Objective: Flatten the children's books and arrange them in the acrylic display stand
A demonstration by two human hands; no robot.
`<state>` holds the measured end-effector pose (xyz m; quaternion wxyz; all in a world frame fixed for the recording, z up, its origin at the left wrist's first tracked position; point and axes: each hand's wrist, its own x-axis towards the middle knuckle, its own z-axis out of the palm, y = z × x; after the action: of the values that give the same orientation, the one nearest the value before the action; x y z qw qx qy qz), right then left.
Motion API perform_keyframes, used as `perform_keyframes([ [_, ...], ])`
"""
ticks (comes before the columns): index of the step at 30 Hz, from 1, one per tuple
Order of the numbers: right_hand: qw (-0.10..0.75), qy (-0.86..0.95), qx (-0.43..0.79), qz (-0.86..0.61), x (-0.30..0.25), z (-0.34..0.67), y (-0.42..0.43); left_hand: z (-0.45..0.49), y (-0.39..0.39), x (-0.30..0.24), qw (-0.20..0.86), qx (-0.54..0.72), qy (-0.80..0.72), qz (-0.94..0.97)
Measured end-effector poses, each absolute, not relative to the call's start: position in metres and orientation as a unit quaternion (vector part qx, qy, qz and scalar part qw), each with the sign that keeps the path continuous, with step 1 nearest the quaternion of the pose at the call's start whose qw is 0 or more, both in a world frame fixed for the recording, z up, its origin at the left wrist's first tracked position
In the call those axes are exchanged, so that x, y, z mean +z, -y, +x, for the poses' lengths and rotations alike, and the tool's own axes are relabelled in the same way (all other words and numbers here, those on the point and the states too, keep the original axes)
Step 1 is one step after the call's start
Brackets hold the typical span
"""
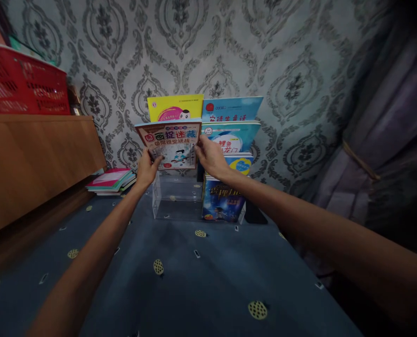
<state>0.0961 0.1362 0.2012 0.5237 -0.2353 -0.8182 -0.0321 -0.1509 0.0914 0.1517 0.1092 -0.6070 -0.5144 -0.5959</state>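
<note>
Between my two hands is a picture book with a brown border and coloured Chinese title. My left hand grips its lower left edge, thumb on the cover. At its right edge, the fingers of my right hand are closed on it. Below and behind it stands a clear tiered rack. A yellow book stands at the back left of the rack. On the right side are a blue book, a turquoise book and a dark blue book, one tier before another.
A stack of books lies at the left by a wooden cabinet, with a red basket on top. A dark flat object lies right of the rack. A curtain hangs at the right, and patterned wallpaper rises behind.
</note>
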Motion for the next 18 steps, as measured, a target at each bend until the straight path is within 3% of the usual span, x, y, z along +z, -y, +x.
perform_keyframes([
  [6, 0.53, 0.815, -0.022, -0.232, 0.204, 0.086, -0.142, -0.153, -0.097, 0.152, 0.07, -0.568, 0.536, -0.621],
  [18, 0.542, 0.813, -0.05, -0.208, 0.18, 0.073, -0.141, -0.143, -0.106, 0.147, 0.12, -0.532, 0.613, -0.572],
])
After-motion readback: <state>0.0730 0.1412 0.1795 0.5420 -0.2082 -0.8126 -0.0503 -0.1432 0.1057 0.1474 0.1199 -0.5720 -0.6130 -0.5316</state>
